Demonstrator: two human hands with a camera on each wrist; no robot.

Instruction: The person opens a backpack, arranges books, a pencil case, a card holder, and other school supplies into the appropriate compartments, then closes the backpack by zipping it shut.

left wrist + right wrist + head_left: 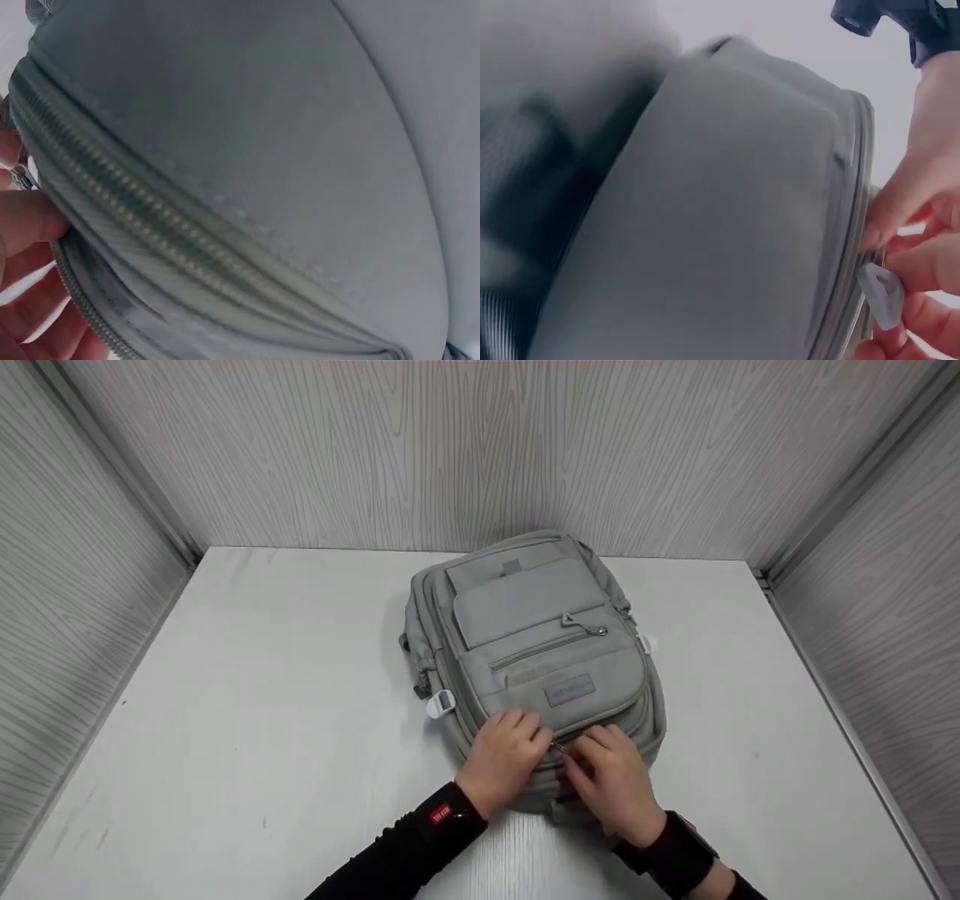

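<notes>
A grey-green backpack [540,660] lies front side up on the white table, its lower end toward me. My left hand [504,754] grips the pocket edge beside the zipper, with the thumb [30,221] against the fabric in the left wrist view. Close to it on the right, my right hand [611,780] pinches the zipper's pull at the lower end of the bag. A metal zipper slider [24,177] shows between the hands in the left wrist view. The pale pull tab [885,294] is by the right fingers in the right wrist view.
A second zipper [551,651] with a looped cord pull crosses the bag's front above a label patch [570,690]. White buckles [441,704] stick out at the sides. Wood-grain panels [480,450] enclose the white table [262,697] at the back and sides.
</notes>
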